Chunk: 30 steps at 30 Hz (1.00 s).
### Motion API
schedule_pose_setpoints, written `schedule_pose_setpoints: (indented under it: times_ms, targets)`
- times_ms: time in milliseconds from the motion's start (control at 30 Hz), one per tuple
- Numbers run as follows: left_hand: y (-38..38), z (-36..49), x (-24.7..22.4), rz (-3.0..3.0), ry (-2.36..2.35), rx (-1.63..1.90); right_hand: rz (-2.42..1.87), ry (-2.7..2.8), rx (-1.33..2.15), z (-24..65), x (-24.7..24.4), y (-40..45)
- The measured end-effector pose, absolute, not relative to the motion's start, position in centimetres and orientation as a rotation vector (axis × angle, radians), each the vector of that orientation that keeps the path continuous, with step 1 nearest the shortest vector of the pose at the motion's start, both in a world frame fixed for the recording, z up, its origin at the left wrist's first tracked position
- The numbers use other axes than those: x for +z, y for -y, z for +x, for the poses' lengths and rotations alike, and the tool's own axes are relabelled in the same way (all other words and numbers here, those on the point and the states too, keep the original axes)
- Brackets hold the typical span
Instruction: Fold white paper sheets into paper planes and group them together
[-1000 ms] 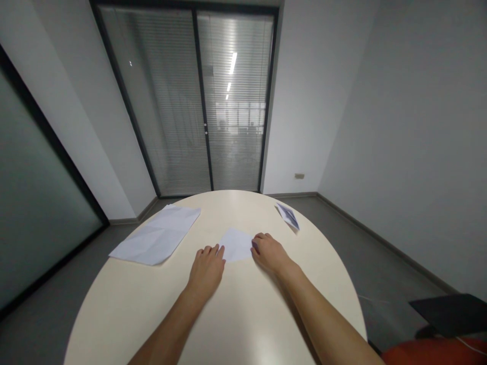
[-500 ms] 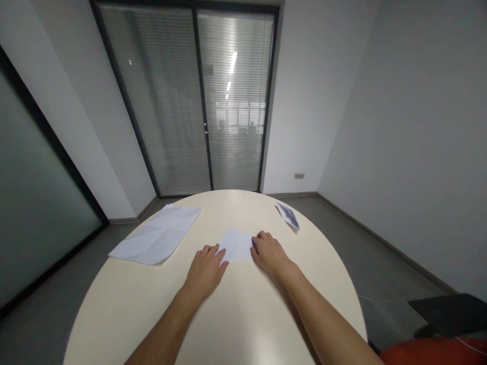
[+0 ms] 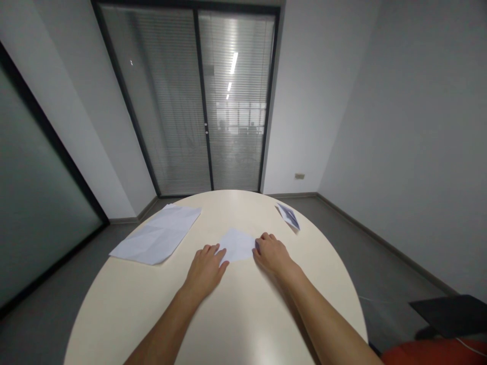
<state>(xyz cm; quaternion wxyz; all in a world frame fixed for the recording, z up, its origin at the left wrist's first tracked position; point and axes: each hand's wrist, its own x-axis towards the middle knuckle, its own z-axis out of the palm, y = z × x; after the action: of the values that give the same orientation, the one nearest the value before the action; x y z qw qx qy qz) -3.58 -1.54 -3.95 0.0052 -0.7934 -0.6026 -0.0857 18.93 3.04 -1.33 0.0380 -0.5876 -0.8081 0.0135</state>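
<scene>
A small white sheet of paper point(image 3: 239, 245), with faint crease lines, lies flat between my hands on the round cream table point(image 3: 228, 309). At its left edge rests my left hand point(image 3: 206, 265), palm down, with the fingers apart and the tips touching the paper. My right hand point(image 3: 271, 253) has bent fingers and a thumb closed at the sheet's right edge, pinching it. The fingers hide that edge in part.
Larger creased white sheets point(image 3: 160, 235) lie at the table's left rim. A folded paper piece point(image 3: 288, 216) with a dark print sits near the right rim. Beyond the table at lower right are a dark flat object point(image 3: 451, 312) and something red point(image 3: 426, 353).
My right hand has shifted slightly to the right, and the paper's right edge shows a little farther right with it. My left hand stays in place.
</scene>
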Motion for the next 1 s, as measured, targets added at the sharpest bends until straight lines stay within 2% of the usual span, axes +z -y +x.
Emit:
schedule_pose_setpoints:
  times_ms: [533,733,1000]
  targets:
    - [1.7,-3.3,-3.8,-2.466,1.890,-0.252,-1.769,2.444,-0.021,18.5,-2.1,-3.2]
    - [1.6,-3.3,-3.8,-2.458,1.892,-0.268,-1.762,2.503,0.092,18.9,-1.2,-2.6]
    - [1.7,-3.5,-3.7,-2.487,1.904,-0.286,-1.485,2.579,0.231,20.2,-0.8,-3.1]
